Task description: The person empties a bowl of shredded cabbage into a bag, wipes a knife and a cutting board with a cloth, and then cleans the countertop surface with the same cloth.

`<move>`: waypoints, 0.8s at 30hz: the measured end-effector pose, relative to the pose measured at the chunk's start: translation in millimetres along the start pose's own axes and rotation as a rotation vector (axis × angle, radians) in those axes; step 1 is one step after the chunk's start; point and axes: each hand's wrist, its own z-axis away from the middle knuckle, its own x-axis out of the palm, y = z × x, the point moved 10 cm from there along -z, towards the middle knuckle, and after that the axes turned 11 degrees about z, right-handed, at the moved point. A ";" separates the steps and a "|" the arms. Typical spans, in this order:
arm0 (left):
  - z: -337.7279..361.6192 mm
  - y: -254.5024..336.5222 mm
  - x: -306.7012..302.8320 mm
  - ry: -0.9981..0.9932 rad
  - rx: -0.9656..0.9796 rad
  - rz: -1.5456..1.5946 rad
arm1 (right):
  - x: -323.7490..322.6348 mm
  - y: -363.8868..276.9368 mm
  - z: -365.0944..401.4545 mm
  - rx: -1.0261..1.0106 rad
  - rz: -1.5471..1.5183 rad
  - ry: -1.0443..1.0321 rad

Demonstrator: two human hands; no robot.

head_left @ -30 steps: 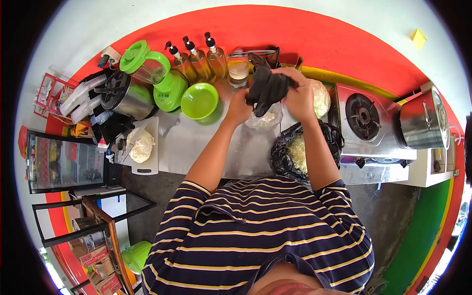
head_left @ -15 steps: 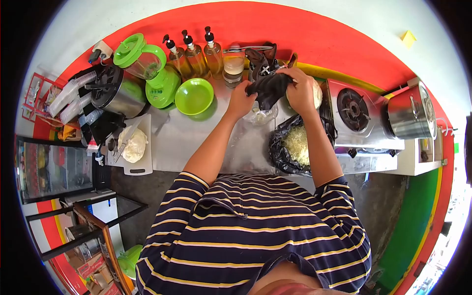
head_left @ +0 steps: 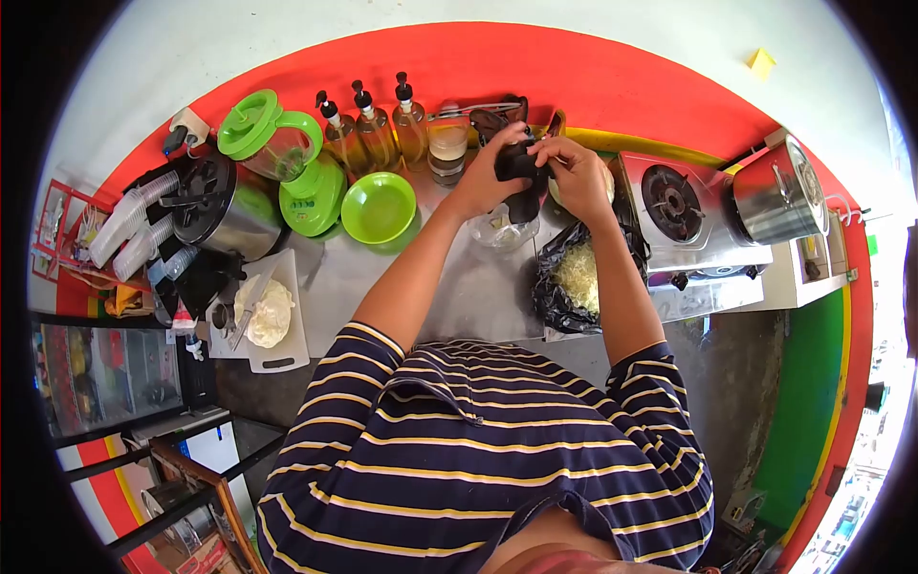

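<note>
The person is holding a black, limp, glove-like piece of rubbery material (head_left: 521, 174) between both hands, up above the back of the grey steel tabletop (head_left: 473, 287). A second ago it was hanging loose and spread, with its long flaps drooping. Now it is being bunched into a smaller, tighter lump, so the handling appears to be moving from opening it out to gathering it in.

The left hand (head_left: 481, 188) is clamping it from the side. The right hand (head_left: 577, 175) is pinching its top edge, with its fingers (head_left: 555, 150) curled closed on the material. Both hands are sitting closer together than before.

A crumpled clear plastic bag (head_left: 499, 230) is lying just beneath them. A black plastic bag of pale shredded food (head_left: 577, 277) is sitting near the right forearm, and a round lime-green plastic bowl (head_left: 379, 206) is standing off to the left.
</note>
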 end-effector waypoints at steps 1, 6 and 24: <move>-8.6 0.5 8.7 -0.135 -0.055 -0.060 | -0.4 -0.5 -0.8 -0.006 0.007 0.007; -28.6 33.4 18.5 -0.231 -0.038 -0.311 | -2.6 8.1 21.5 0.224 -0.304 0.292; -38.7 68.5 31.4 -0.283 0.205 -0.449 | 38.3 61.1 31.7 0.219 -0.311 0.172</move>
